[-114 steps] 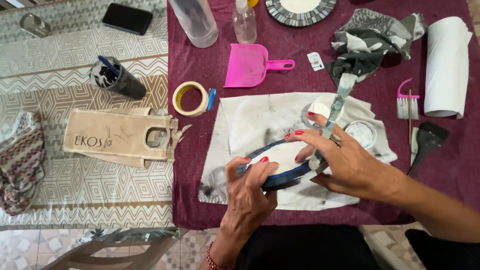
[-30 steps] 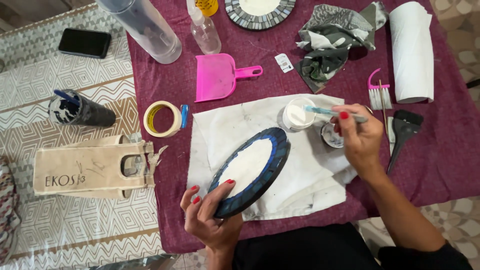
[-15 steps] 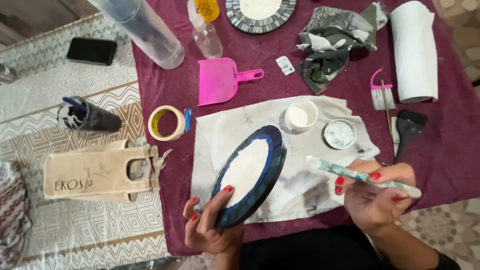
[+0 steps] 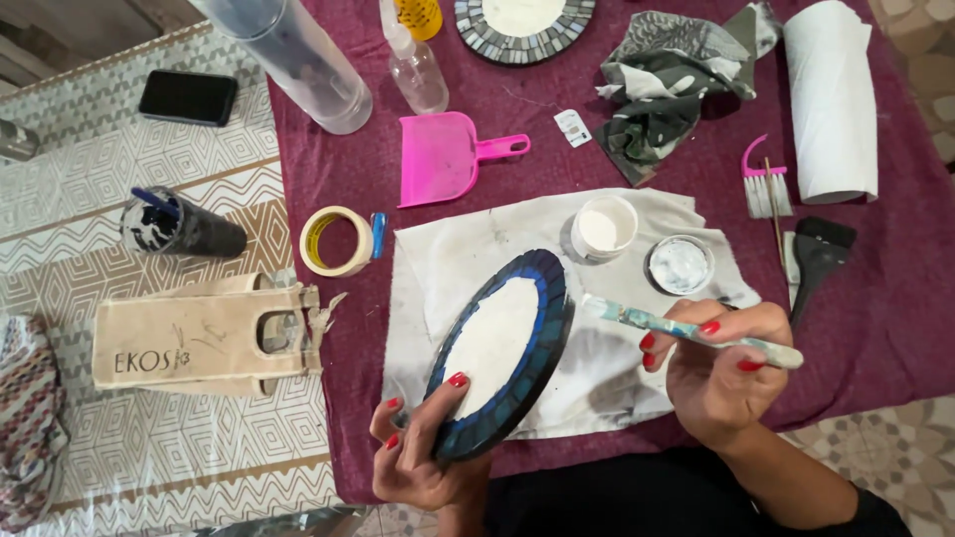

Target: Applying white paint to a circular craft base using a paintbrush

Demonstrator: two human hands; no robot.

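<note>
My left hand [image 4: 418,452] grips the lower edge of a round plate [image 4: 497,348] with a dark blue mosaic rim and a white centre, tilted up over a stained white cloth [image 4: 468,249]. My right hand [image 4: 711,373] holds a paint-smeared brush [image 4: 657,323] level, its tip close to the plate's right rim. A small white pot of white paint [image 4: 603,228] and its lid [image 4: 679,265] rest on the cloth behind the brush.
On the maroon tablecloth [image 4: 895,308] lie a pink dustpan [image 4: 443,154], tape roll [image 4: 336,241], spray bottle [image 4: 413,62], crumpled rag [image 4: 671,80], paper towel roll [image 4: 831,94], black brush [image 4: 818,254] and second mosaic plate [image 4: 524,18]. A phone [image 4: 187,96] and cardboard carrier [image 4: 199,333] lie left.
My right hand drew the brush back from the paint pot toward me, then brought its tip up to the plate's right rim. The left hand kept the plate tilted.
</note>
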